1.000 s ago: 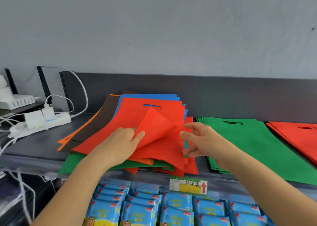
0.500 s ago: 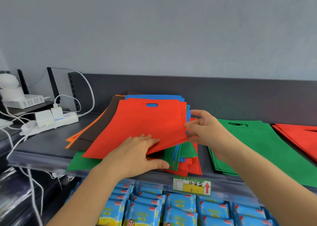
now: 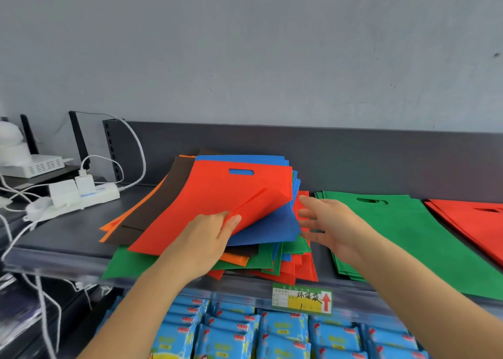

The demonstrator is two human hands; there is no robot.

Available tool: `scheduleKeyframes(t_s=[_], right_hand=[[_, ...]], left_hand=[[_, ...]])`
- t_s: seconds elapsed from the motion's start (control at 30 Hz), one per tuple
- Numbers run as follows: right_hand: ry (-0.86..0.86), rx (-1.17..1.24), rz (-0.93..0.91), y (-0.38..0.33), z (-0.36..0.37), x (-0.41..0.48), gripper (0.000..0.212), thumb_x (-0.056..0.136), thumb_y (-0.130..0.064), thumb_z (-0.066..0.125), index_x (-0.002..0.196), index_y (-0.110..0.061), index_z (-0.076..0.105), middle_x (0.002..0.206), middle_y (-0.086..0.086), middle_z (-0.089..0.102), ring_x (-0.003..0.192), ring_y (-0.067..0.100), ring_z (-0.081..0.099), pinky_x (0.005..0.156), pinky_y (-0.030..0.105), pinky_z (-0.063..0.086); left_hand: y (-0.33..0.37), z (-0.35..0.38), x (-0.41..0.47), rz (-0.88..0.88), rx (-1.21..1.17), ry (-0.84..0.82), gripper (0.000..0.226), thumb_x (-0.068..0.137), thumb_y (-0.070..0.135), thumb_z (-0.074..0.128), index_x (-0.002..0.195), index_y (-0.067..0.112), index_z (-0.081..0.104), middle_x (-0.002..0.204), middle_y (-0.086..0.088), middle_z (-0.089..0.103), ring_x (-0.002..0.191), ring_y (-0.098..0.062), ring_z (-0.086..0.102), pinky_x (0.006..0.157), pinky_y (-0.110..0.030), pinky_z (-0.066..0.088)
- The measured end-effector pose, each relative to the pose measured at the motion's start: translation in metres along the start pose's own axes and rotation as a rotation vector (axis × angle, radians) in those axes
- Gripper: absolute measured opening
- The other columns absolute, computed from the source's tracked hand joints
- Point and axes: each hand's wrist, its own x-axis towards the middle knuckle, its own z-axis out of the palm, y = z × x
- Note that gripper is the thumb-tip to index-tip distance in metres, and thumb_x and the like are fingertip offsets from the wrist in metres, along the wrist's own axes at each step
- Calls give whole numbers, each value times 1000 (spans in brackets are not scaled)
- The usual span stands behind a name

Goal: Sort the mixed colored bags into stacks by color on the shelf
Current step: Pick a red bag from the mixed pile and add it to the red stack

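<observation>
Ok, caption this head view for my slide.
Left hand holds up a corner of the top red bag, baring a blue bag; right hand open alongside.

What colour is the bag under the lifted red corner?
It's a blue bag, clearest in the head view.

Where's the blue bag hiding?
In the head view, the blue bag lies near the centre, right under the top red bag, whose corner the left hand holds up, left of the green stack.

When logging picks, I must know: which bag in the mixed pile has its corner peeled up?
The top red bag; left hand pinches its corner, others lie flat.
</observation>
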Motion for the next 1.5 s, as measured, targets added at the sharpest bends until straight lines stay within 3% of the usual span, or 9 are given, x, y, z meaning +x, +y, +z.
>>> scheduleKeyframes(t_s=[0.13,0.23,0.3,0.47,0.57,0.73,0.97,1.37,1.5], right_hand=[[-8,88,56,2,-5,5,45,93,-41,50,109,1,53,89,11,64,72,21,64,64,28,54],[-119,213,132,2,-9,3,23,91,-23,58,97,-1,58,80,14,67,57,19,67,49,24,55],[-121,165,113,6,-18,5,8,88,-2,56,95,1,59,81,13,65,59,16,64,51,23,55],[-105,45,-93,15,-59,-1,28,85,12,48,107,0,61,89,8,65,60,9,59,50,18,50],[-65,50,-236,18,-105,-5,31,85,14,47,104,-5,63,93,8,69,70,12,62,61,19,52],[14,107,-295,36,-208,-20,32,85,15,48,105,-5,63,101,11,70,85,21,65,84,34,53],[49,94,-243,69,-375,-44,30,84,16,50,109,4,62,100,16,69,75,15,69,70,24,58],[113,10,-126,94,-540,-32,29,84,8,58,112,3,61,107,22,67,75,21,69,68,29,59],[227,-281,-15,98,-567,-25,45,82,0,67,124,-3,55,111,16,63,88,26,65,78,40,57]], left_hand=[[9,10,-2,125,175,53,43,98,45,26,102,22,62,92,-1,70,88,-24,63,79,-34,47],[26,22,-3,309,340,87,44,91,43,30,96,24,69,93,9,72,94,-11,66,86,-34,49],[38,27,-1,346,375,89,42,89,43,33,94,27,72,93,14,72,95,-6,66,86,-37,50],[63,37,5,434,402,152,23,76,24,67,97,28,72,100,11,71,95,-11,66,90,-33,46],[86,47,13,424,374,210,47,50,1,84,91,20,74,90,7,72,79,-16,69,75,-31,51],[155,83,32,495,305,221,41,54,0,78,88,22,74,86,11,71,71,-13,68,55,-26,52],[280,170,58,761,248,95,43,71,14,38,95,25,72,90,13,71,75,-9,67,59,-24,53],[407,264,89,800,288,-47,38,74,14,46,100,26,70,88,13,70,73,-10,65,57,-27,53],[426,283,91,663,344,-243,30,92,39,47,118,29,59,109,10,65,97,-15,61,77,-37,52]])
